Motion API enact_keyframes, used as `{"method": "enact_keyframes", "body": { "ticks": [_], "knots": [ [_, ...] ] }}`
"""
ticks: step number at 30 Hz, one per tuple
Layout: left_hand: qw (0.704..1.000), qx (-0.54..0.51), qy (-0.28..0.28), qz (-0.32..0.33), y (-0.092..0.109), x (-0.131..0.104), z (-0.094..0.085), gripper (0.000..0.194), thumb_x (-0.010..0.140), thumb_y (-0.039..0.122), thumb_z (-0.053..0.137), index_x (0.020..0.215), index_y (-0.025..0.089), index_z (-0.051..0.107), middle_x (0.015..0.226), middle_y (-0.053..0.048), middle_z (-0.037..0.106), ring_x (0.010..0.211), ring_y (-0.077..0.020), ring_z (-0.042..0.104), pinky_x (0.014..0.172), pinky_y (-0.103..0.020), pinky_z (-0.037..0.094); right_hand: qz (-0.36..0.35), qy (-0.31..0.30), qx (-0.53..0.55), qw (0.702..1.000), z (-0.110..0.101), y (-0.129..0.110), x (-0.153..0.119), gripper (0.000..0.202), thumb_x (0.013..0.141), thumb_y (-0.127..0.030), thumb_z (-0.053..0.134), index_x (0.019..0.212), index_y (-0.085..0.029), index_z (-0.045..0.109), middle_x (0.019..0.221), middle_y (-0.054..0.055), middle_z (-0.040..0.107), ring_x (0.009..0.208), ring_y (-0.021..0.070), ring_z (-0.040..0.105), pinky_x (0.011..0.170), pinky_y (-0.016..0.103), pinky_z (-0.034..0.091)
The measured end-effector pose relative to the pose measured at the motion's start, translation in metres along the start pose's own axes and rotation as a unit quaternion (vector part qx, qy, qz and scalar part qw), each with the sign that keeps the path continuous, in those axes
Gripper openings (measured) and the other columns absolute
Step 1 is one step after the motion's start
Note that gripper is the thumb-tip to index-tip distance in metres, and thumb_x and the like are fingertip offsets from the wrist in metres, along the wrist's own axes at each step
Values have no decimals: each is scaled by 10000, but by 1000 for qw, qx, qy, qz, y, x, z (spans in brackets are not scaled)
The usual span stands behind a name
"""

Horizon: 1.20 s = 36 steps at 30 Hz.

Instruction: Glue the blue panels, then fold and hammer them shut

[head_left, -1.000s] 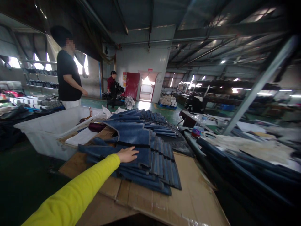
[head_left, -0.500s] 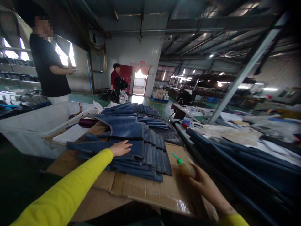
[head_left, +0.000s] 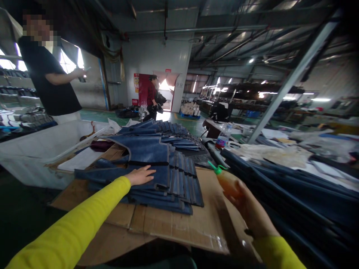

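Note:
My left hand (head_left: 140, 175) lies flat with its fingers spread on the top piece of a stack of blue fabric pieces (head_left: 150, 151) with grey edging and a black band. Under the stack is brown cardboard (head_left: 179, 224). To the right of the stack, my right hand (head_left: 238, 194) is wrapped round a squeeze bottle (head_left: 227, 181) with orange contents and a green nozzle. The bottle is tilted, its nozzle pointing up and left, above the cardboard's right part.
A white bin (head_left: 42, 153) stands at the left, with a person in a black shirt (head_left: 53, 86) behind it. Another person (head_left: 153, 97) is near the far doorway. Dark blue fabric (head_left: 280, 186) and a drink bottle (head_left: 223, 137) lie to the right.
My right hand has raised the squeeze bottle and turned it, and its orange contents now show. The far person has moved right; the near person's hands are higher. My left hand stays on the fabric.

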<state>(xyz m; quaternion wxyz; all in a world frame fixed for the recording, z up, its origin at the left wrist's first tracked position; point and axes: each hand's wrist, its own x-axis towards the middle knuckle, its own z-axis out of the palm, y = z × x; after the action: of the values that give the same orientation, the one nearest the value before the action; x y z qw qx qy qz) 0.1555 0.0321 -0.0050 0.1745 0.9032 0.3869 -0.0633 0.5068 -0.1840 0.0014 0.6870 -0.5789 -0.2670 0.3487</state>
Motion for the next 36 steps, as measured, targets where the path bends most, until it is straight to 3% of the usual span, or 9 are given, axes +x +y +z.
{"method": "enact_keyframes", "body": {
  "ticks": [3,7,14,20,28,36],
  "knots": [
    [1000,1,0,3,1,-1,-1,546,885,568,287,1392,365,282,1515,-40,138,1343,-262,252,1051,-438,251,-6,-3,12,1000,23,-19,20,435,769,-558,533,1111,-291,557,1282,18,536,1206,249,472,802,346,556],
    [1000,-1,0,4,3,-3,-3,549,885,570,284,1392,358,286,1515,-43,137,1340,-269,257,1046,-448,261,-35,-56,-40,997,61,-32,53,428,788,-571,494,1090,-274,557,1236,65,563,1154,277,516,766,393,564],
    [1000,-9,3,1,4,-3,-2,555,881,584,263,1390,366,284,1509,-67,155,1346,-282,239,1027,-523,255,-128,-97,-112,981,116,-47,94,562,700,-529,639,1181,-286,479,1175,52,564,1011,259,585,592,282,555],
    [1000,-20,13,6,4,-3,0,543,881,569,276,1381,362,309,1504,-70,175,1334,-279,268,1024,-516,266,-197,-119,-186,955,137,-54,114,660,650,-526,681,1208,-263,447,1143,68,553,992,250,571,615,280,542],
    [999,-34,21,10,5,-5,0,536,888,544,286,1383,342,314,1504,-69,175,1340,-274,255,1031,-502,261,-306,-140,-271,902,163,-48,137,635,660,-532,669,1183,-234,466,1108,65,551,1039,233,529,915,397,440],
    [999,-41,28,20,1,-2,5,534,890,544,284,1385,344,309,1505,-57,175,1346,-269,242,1040,-481,255,-365,-130,-322,864,188,-43,152,637,664,-555,643,1176,-209,487,1118,78,541,1057,241,504,936,406,408]
  ]
}}
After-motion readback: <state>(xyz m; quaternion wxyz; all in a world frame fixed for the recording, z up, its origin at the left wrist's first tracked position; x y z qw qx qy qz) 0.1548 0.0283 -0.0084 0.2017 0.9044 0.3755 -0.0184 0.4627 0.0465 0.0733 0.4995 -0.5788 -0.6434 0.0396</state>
